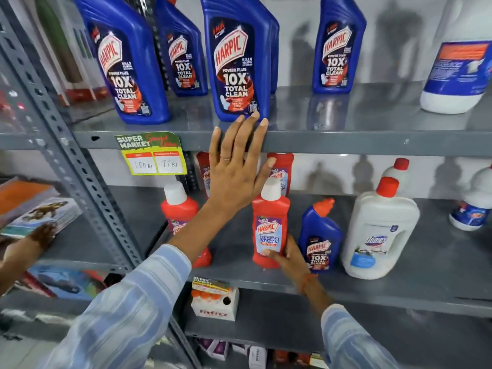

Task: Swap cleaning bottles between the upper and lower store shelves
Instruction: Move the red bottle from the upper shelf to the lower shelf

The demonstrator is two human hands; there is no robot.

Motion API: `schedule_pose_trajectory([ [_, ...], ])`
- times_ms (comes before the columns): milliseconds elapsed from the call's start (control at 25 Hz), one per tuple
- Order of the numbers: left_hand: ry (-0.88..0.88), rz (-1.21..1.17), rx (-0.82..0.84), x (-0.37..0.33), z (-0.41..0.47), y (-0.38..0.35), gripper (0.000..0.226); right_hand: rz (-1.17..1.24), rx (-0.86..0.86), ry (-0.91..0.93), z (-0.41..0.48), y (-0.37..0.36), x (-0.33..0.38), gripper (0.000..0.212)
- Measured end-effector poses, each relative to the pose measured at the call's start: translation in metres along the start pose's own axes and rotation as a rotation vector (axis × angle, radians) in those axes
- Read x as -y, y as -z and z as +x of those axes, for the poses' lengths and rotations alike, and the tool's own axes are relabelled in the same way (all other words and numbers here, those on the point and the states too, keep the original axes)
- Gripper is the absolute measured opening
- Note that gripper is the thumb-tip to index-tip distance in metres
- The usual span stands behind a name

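Head view: right hand [288, 258] grips red bathroom cleaner bottle [269, 230]; left hand [234, 169] spread open, fingertips touching blue Harpic bottle [237, 59].

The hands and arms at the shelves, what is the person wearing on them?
Both arms have long sleeves in a pale blue and white woven stripe. The left hand has a thin ring on one finger. The right hand has an orange thread band at the wrist.

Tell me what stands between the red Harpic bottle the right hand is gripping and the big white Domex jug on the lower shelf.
A small blue Harpic bottle with an orange-red cap, upright on the lower shelf, as the head view shows.
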State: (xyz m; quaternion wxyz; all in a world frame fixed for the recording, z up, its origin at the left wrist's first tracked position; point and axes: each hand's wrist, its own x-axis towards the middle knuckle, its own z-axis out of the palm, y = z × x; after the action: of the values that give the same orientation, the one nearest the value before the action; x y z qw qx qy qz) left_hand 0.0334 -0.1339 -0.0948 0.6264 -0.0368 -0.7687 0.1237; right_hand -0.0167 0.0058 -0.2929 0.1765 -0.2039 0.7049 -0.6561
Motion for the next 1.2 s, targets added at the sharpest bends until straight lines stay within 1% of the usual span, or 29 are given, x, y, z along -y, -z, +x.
schedule_pose_trajectory([
  [120,0.015,-0.001,-0.040,-0.004,-0.002,-0.005,0.051,-0.029,0.015,-0.027,0.007,0.004,-0.009,0.051],
  [240,0.033,-0.007,-0.051,-0.004,-0.001,-0.006,0.051,-0.035,-0.050,-0.027,0.003,-0.001,-0.012,0.050],
  [280,0.034,-0.008,-0.049,-0.004,-0.002,-0.006,0.050,-0.003,-0.105,-0.013,0.001,-0.007,-0.013,0.052],
  [360,0.035,-0.013,-0.048,-0.005,-0.003,-0.006,0.050,0.026,-0.267,0.005,-0.007,-0.021,-0.012,0.060],
  [440,0.047,-0.027,-0.045,-0.007,-0.003,-0.007,0.050,0.000,-0.427,0.002,-0.009,-0.039,-0.010,0.069],
  [560,0.056,-0.032,-0.035,-0.008,-0.003,-0.006,0.050,-0.024,-0.550,-0.007,0.000,-0.060,-0.008,0.086],
  [600,0.056,-0.034,-0.029,-0.008,-0.002,-0.006,0.050,-0.037,-0.577,-0.020,0.004,-0.065,-0.007,0.090],
  [680,0.057,-0.046,-0.023,-0.008,-0.002,-0.004,0.050,-0.047,-0.628,-0.049,0.009,-0.071,-0.003,0.091],
  [920,0.052,-0.049,-0.013,-0.008,-0.002,-0.003,0.050,-0.151,-0.702,-0.046,0.004,-0.066,-0.007,0.076],
  [960,0.056,-0.049,-0.013,-0.008,-0.002,-0.003,0.050,-0.173,-0.709,-0.050,0.003,-0.064,-0.007,0.077],
  [1040,0.075,-0.052,-0.018,-0.010,-0.001,-0.003,0.050,-0.208,-0.728,-0.044,0.005,-0.064,-0.003,0.085],
  [1120,0.098,-0.055,-0.028,-0.012,-0.001,-0.003,0.049,-0.177,-0.772,-0.047,0.009,-0.069,0.006,0.091],
  [1200,0.104,-0.061,-0.023,-0.014,-0.001,-0.002,0.048,-0.128,-0.830,-0.074,0.014,-0.076,0.017,0.093],
])
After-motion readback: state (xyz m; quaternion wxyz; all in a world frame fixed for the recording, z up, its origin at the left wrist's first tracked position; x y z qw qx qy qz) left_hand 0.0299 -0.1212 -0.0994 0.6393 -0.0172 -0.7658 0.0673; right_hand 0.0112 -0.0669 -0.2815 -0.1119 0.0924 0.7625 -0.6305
